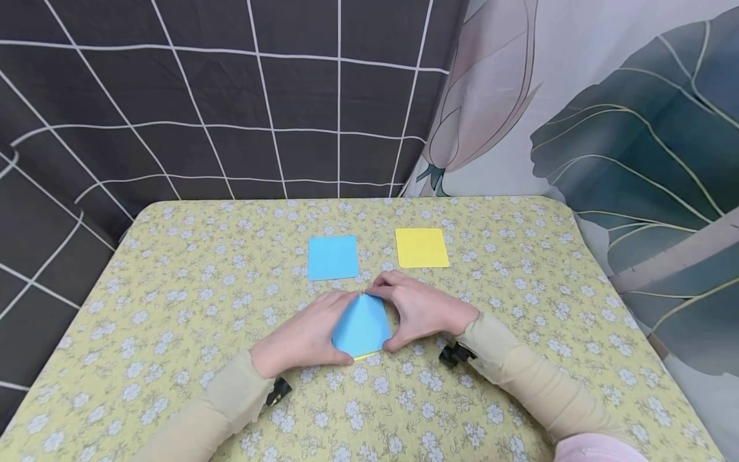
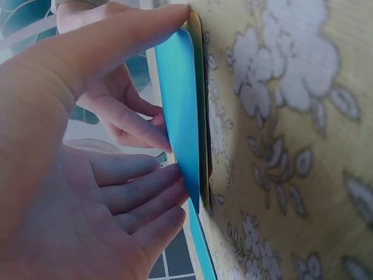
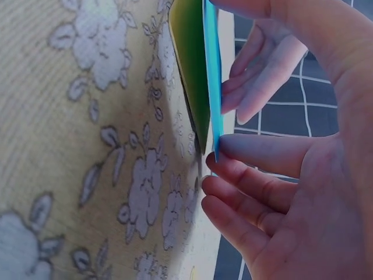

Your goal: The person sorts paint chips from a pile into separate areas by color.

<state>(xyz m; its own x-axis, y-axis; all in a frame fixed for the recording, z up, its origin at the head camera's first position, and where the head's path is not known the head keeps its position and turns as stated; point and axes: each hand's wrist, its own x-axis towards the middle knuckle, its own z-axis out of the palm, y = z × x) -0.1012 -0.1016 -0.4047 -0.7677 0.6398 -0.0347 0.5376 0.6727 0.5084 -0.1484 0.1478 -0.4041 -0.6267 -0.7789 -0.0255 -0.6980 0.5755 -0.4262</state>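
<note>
Near the middle of the table, a blue square card (image 1: 362, 327) lies between both hands, slightly bowed. Beneath it a yellow card (image 1: 367, 355) shows as a thin strip along the near edge; the right wrist view has its shaded underside close over the cloth. My left hand (image 1: 306, 330) holds the blue card by its left side, thumb at the near corner and fingers at the far one. On the opposite side my right hand (image 1: 421, 311) grips it likewise, and in the right wrist view its index and middle fingers (image 3: 262, 151) pinch a corner.
Farther back on the flowered tablecloth (image 1: 173, 308) lie another blue card (image 1: 333, 258) and, to its right, another yellow card (image 1: 422, 248). A dark gridded curtain (image 1: 231, 96) hangs behind the table; a leaf-patterned one (image 1: 635, 160) hangs at the right.
</note>
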